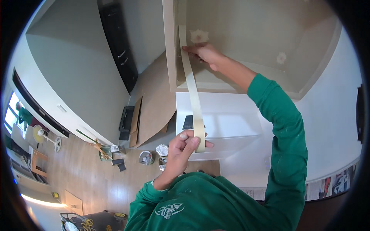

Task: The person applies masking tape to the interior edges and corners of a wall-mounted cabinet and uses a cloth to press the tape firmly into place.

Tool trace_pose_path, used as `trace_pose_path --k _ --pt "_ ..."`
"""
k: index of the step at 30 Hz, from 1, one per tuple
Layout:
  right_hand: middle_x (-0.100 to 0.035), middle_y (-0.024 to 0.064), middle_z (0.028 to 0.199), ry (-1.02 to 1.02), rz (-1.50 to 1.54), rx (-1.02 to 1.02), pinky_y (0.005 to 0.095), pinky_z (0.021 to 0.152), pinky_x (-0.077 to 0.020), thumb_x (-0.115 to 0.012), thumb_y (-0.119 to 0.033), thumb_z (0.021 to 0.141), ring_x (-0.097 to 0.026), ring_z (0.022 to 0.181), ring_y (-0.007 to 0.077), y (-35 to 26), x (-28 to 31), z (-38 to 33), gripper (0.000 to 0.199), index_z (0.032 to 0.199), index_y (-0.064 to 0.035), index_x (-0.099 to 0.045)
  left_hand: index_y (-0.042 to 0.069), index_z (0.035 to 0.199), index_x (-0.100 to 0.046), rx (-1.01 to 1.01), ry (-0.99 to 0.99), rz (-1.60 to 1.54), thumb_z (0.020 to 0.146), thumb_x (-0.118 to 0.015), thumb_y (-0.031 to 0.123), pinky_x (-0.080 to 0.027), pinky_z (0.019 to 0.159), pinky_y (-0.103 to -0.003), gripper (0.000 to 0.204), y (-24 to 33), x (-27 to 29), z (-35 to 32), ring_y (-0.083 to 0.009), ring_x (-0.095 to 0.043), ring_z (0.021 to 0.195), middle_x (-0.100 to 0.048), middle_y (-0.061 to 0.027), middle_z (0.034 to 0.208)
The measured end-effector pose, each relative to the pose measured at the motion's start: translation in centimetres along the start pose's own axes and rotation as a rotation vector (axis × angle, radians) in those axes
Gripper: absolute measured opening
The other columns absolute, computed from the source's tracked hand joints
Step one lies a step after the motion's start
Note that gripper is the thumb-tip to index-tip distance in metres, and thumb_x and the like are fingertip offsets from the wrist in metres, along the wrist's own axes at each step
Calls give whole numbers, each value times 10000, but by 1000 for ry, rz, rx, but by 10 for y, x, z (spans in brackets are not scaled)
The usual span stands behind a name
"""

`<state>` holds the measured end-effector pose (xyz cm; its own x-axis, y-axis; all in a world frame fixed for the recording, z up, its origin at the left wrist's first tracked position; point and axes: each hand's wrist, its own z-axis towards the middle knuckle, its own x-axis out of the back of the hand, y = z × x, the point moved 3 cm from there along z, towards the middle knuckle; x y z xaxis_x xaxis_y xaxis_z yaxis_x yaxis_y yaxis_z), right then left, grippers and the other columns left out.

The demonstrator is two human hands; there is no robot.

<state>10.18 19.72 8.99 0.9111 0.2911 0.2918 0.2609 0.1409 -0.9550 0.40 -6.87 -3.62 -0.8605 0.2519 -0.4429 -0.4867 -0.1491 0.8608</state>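
Note:
A long strip of cream masking tape (191, 88) runs from the upper edge of a beige wall recess (239, 38) down toward me. My right hand (202, 52), arm in a green sleeve, presses the tape's upper part against the recess edge beside a white frame (169, 46). My left hand (184, 148) pinches the tape's lower end between thumb and fingers. Two pale filler patches (199, 35) mark the beige surface.
A white ledge (227, 115) sits below the recess. Far below lie a wooden floor (88, 181), cardboard sheets (154, 111), foil-wrapped items (146, 157), a dark door (119, 42) and a cart with yellow coils (86, 223).

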Motion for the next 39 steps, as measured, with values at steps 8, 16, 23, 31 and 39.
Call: trace_pose_path --k 8,16,23,31,39 --pt "-650 47 908 116 3 41 312 752 -469 -778 -280 835 -585 823 145 40 7 40 304 970 -23 -687 -35 1112 -557 -38 -93 29 1031 -457 162 -515 880 -379 235 12 -5 28 -243 -697 941 -628 -116 1070" --pt "-714 125 867 358 -280 133 360 748 -523 -826 -272 763 -663 763 204 38 -3 63 319 874 7 -719 -31 1176 -545 -23 -53 -32 1033 -479 207 -496 930 -350 285 14 -9 49 -220 -680 990 -705 -177 1016" --pt "-714 210 1034 400 -329 65 406 879 -533 -797 -339 765 -696 982 312 32 -12 54 468 1031 38 -713 -25 1203 -511 -30 -53 -63 1033 -474 227 -503 941 -375 306 20 -6 60 -268 -683 1007 -693 -216 1043" --pt "-725 176 839 535 -281 144 373 705 -546 -819 -322 739 -710 751 261 42 -11 62 360 807 14 -712 -15 1185 -501 -28 -44 -111 1030 -470 211 -505 961 -399 276 20 -7 62 -318 -684 1008 -684 -251 1048" --pt "-729 172 844 556 -318 104 379 712 -549 -814 -322 745 -713 758 266 41 -15 61 354 835 9 -728 -11 1183 -499 -34 -61 -116 1032 -470 207 -507 956 -381 267 21 -5 65 -307 -687 1000 -684 -251 1056"
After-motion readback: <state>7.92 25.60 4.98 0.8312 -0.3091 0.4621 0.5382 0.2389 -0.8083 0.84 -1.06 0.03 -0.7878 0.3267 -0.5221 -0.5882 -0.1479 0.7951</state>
